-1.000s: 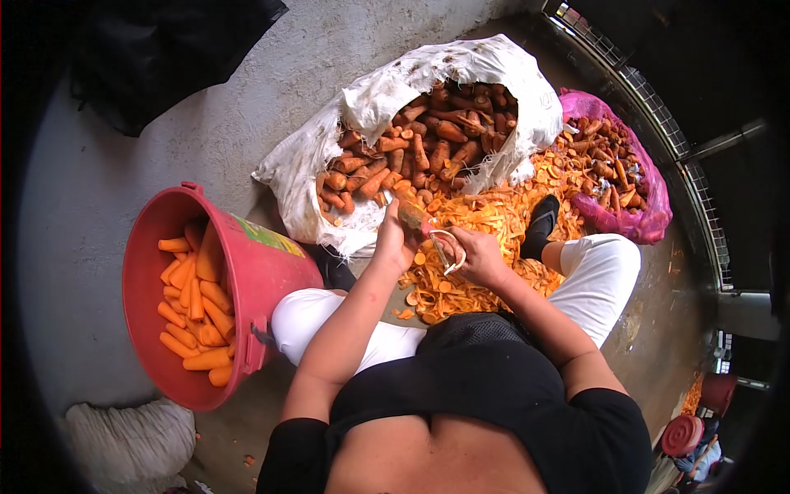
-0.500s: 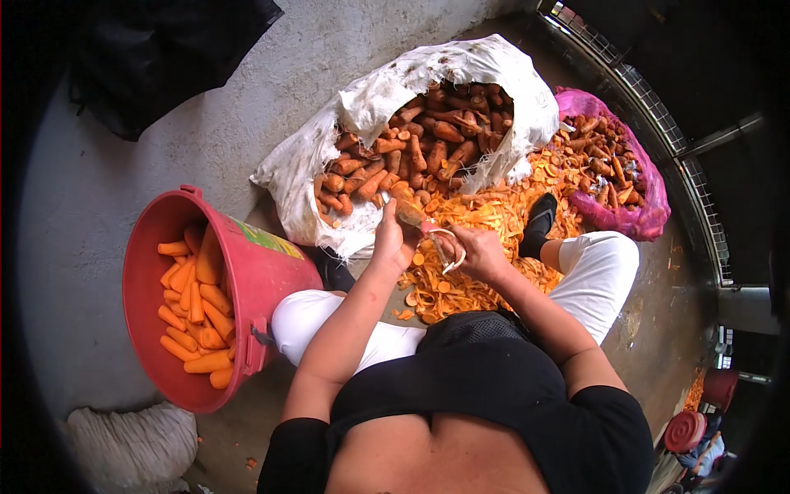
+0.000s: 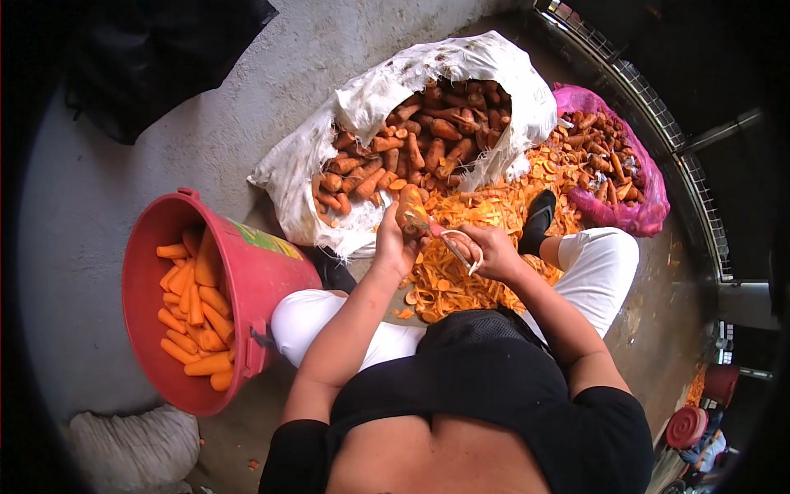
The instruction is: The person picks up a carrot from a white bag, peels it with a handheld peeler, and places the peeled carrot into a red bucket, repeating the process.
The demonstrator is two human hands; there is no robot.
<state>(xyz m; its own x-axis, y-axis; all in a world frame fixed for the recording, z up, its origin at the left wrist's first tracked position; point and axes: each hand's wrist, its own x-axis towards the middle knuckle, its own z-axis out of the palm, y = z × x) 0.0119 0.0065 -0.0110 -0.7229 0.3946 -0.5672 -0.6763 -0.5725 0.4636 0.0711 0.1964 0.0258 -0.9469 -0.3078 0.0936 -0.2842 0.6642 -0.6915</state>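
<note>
My left hand (image 3: 397,247) is wrapped round a thick carrot (image 3: 411,212) that has browned skin and a paler orange patch. Just to its right, my right hand (image 3: 491,253) grips a peeler (image 3: 436,230) with a reddish part and a white loop hanging at the fingers. The tool's blade is too small to make out. Under both hands spreads a heap of orange peelings and cut ends (image 3: 448,284). Ahead lies a torn white sack (image 3: 370,107) full of unpeeled carrots (image 3: 436,152). To my left a tilted red bucket (image 3: 267,263) holds peeled carrots (image 3: 197,313).
A pink sack (image 3: 650,198) with carrots and scraps stands at the far right. My foot in a dark shoe (image 3: 539,218) rests beside the peelings. A pale sack (image 3: 136,445) lies at lower left, dark cloth (image 3: 164,66) at upper left. Red containers (image 3: 686,428) stand at lower right.
My right hand has drawn back down and to the right with the peeler. In my left hand the carrot has turned and shows more of its surface.
</note>
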